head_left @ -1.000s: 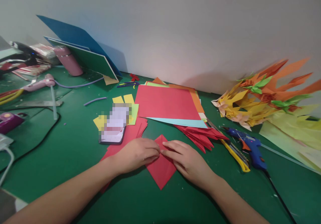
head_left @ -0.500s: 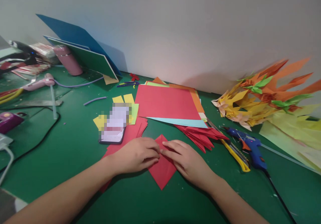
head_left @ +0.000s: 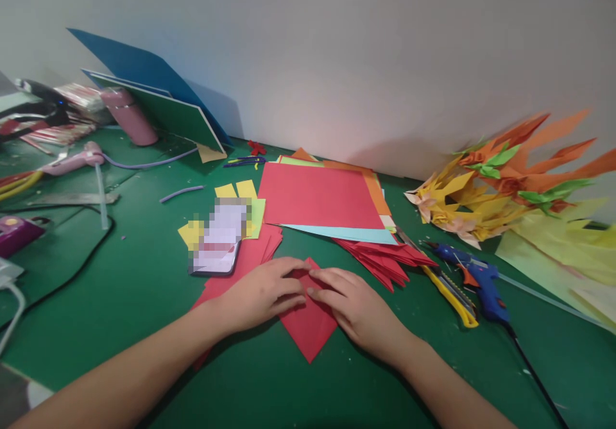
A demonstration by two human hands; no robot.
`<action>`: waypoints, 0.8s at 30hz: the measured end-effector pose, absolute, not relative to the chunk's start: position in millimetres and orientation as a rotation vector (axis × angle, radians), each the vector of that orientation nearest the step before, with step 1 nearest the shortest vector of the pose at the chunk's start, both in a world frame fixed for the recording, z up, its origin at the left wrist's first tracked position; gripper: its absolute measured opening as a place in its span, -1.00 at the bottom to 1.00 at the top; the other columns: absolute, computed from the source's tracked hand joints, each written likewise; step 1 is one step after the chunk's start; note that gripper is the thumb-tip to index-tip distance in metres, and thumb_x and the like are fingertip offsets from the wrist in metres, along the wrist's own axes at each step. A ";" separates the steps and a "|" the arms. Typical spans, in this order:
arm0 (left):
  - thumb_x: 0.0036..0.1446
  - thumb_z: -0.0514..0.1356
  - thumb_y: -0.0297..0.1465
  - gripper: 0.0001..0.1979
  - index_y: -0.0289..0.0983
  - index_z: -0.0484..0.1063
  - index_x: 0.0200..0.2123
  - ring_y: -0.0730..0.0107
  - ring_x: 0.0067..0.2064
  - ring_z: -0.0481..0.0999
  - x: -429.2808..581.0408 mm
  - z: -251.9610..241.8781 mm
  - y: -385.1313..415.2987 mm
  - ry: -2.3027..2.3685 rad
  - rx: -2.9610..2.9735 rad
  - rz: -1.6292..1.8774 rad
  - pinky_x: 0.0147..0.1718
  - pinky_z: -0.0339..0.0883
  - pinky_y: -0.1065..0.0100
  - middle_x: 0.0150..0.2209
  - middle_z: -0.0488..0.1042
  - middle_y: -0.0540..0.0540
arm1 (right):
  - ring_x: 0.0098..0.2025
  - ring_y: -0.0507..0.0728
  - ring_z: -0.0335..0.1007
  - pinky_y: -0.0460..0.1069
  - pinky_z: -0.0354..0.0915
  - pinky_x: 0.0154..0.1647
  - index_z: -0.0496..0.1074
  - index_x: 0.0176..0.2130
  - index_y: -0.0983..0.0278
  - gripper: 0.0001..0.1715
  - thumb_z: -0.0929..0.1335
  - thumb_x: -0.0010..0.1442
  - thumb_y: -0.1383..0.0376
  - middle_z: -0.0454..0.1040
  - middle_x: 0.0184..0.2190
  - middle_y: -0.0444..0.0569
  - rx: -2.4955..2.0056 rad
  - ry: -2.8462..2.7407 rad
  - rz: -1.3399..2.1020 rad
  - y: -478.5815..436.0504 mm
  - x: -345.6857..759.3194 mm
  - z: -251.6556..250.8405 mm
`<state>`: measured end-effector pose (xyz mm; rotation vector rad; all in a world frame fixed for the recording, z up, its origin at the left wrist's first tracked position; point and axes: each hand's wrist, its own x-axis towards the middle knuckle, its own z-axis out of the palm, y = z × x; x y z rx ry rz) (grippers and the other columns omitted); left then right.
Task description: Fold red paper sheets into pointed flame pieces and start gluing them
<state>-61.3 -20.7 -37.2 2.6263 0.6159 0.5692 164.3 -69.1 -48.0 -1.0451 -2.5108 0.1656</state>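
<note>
A red square of origami paper (head_left: 309, 329) lies on the green table with one corner toward me, a crease running down its middle. My left hand (head_left: 262, 294) rests on its left side, fingers curled over the upper edge near the top corner. On the right side, my right hand (head_left: 363, 307) pinches the paper, thumb hidden beneath the fingers. The fingertips of both hands almost meet close to the top corner. More red paper sheets (head_left: 255, 252) lie partly under my left forearm. Folded red paper pieces (head_left: 380, 259) are heaped beyond my right hand.
A phone (head_left: 221, 236) lies on yellow and red slips. Behind it is a stack of coloured sheets (head_left: 320, 192). To the right are a yellow box cutter (head_left: 450, 294), a blue glue gun (head_left: 486, 281) and paper flowers (head_left: 510, 179). A pink bottle (head_left: 129, 116) and pink glue gun (head_left: 77, 158) stand left.
My left hand's fingers have stretched slightly up toward the paper's top corner. My right hand stays nearly where it was on the paper.
</note>
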 end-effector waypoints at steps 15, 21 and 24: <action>0.28 0.11 -0.42 -0.84 -0.29 0.49 -0.27 0.17 0.14 0.41 -59.8 -34.5 -16.1 0.523 2.662 0.513 0.08 0.36 0.19 0.02 0.48 -0.24 | 0.03 0.23 0.41 0.19 0.41 -0.02 0.39 -0.05 0.34 -0.68 0.16 0.30 0.46 0.49 -0.04 0.19 -1.022 -2.419 0.215 -69.6 164.4 -50.4; 0.26 0.13 -0.44 -0.89 -0.28 0.46 -0.27 0.18 0.15 0.40 -60.1 -35.2 -15.0 0.496 2.659 0.504 0.09 0.35 0.17 0.01 0.49 -0.21 | 0.04 0.22 0.42 0.19 0.41 -0.01 0.36 -0.10 0.30 -0.73 0.15 0.30 0.47 0.51 -0.05 0.16 -1.029 -2.388 0.259 -69.7 164.7 -51.4; 0.25 0.15 -0.44 -0.92 -0.28 0.44 -0.26 0.18 0.16 0.38 -60.2 -34.5 -14.8 0.500 2.667 0.481 0.11 0.33 0.16 0.01 0.49 -0.20 | 0.03 0.23 0.42 0.20 0.41 -0.02 0.35 -0.10 0.30 -0.73 0.15 0.31 0.45 0.51 -0.05 0.16 -1.032 -2.387 0.256 -70.1 164.7 -51.2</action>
